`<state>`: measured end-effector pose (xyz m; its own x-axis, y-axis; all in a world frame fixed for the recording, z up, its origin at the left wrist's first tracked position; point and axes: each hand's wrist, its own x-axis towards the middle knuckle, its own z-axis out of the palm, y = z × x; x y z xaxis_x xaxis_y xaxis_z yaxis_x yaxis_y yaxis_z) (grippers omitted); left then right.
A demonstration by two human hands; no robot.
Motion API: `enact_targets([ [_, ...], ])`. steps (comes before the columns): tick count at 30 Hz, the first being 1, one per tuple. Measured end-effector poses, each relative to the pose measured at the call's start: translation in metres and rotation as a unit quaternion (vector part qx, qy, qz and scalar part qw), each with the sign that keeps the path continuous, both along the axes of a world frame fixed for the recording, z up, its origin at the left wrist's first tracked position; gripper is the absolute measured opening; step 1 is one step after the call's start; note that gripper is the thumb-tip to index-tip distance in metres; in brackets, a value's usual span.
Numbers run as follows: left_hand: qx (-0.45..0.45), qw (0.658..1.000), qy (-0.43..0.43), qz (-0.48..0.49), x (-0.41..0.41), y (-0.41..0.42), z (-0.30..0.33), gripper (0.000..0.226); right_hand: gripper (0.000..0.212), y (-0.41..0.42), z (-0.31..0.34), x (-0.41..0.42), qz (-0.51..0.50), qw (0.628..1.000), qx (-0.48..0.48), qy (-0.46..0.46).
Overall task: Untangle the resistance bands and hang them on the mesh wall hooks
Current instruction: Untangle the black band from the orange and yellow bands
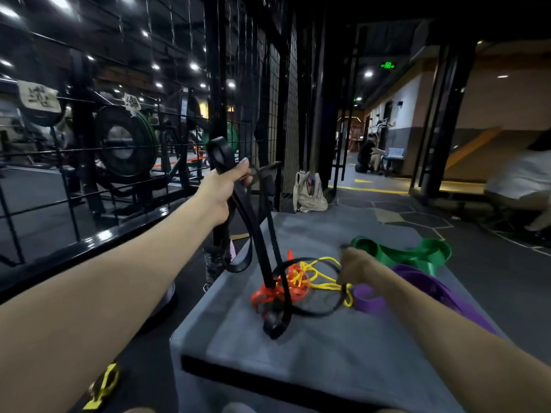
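Observation:
My left hand (222,190) is raised and shut on a wide black band (256,231) that trails down into a tangle on the grey padded box (313,350). The tangle holds an orange band (269,293), a yellow band (316,275) and a thin black band (325,311). My right hand (356,265) rests low at the tangle's right side, pinching the thin black band. A green band (408,253) and a purple band (417,281) lie beside it. The black mesh wall (277,93) stands ahead; its hooks are not clear.
A black railing (98,236) runs along the left, with weight plates (125,144) behind it. A beige bag (308,192) leans at the foot of the mesh. A person crouches far back in the corridor (368,156). A yellow object (103,386) lies on the floor at lower left.

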<state>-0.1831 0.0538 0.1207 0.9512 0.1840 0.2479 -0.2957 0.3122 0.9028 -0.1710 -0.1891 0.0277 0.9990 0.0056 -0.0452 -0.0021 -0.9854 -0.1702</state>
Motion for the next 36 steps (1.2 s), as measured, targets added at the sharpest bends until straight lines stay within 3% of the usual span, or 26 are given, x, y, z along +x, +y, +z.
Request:
enact_targets([
  [3,-0.01,0.998,-0.027,-0.051,-0.004,-0.017,0.012,0.016,0.037,0.014,-0.003,-0.001,0.055,0.994,0.051,-0.075],
  [7,-0.053,0.991,-0.054,-0.107,-0.011,-0.037,0.027,0.018,0.057,0.052,-0.014,-0.006,0.113,0.974,0.197,-0.022],
  [10,-0.072,0.987,-0.061,-0.133,-0.015,-0.035,0.038,0.02,0.037,0.059,-0.029,-0.003,0.114,0.975,0.191,-0.02],
  [13,-0.028,0.995,-0.06,-0.08,-0.013,-0.023,0.039,0.021,0.011,0.055,-0.026,0.003,0.12,0.968,0.21,-0.073],
  [15,0.008,0.999,-0.037,-0.033,-0.007,-0.013,0.032,0.021,0.035,0.05,-0.005,0.011,0.108,0.956,0.242,-0.123],
  [17,-0.012,1.0,-0.003,-0.009,0.0,-0.007,0.023,0.021,0.04,0.044,0.018,0.018,0.098,0.935,0.322,-0.11],
  [19,-0.062,0.998,0.008,-0.014,0.005,-0.007,0.019,0.022,0.037,0.043,0.03,0.017,0.126,0.937,0.319,-0.069],
  [22,-0.094,0.994,-0.005,-0.053,0.005,-0.015,0.029,0.023,0.018,0.055,0.014,0.013,0.153,0.963,0.22,-0.018],
  [23,-0.093,0.994,-0.012,-0.064,0.005,-0.018,0.033,0.023,0.023,0.06,0.004,0.012,0.162,0.964,0.211,-0.013],
  [27,-0.066,0.996,-0.019,-0.058,0.013,-0.021,0.035,0.023,0.019,0.079,-0.023,0.013,0.146,0.963,0.225,-0.036],
  [31,-0.018,1.0,-0.014,-0.017,0.023,-0.003,0.019,0.021,0.02,0.069,-0.004,0.023,0.109,0.972,0.196,-0.069],
  [33,0.062,0.998,-0.011,0.017,0.028,0.003,0.008,0.02,0.012,0.057,0.02,0.026,0.086,0.959,0.241,-0.12],
  [36,0.138,0.99,-0.002,0.017,0.033,0.0,-0.008,0.023,0.022,0.044,0.063,0.034,0.072,0.919,0.322,-0.218],
])
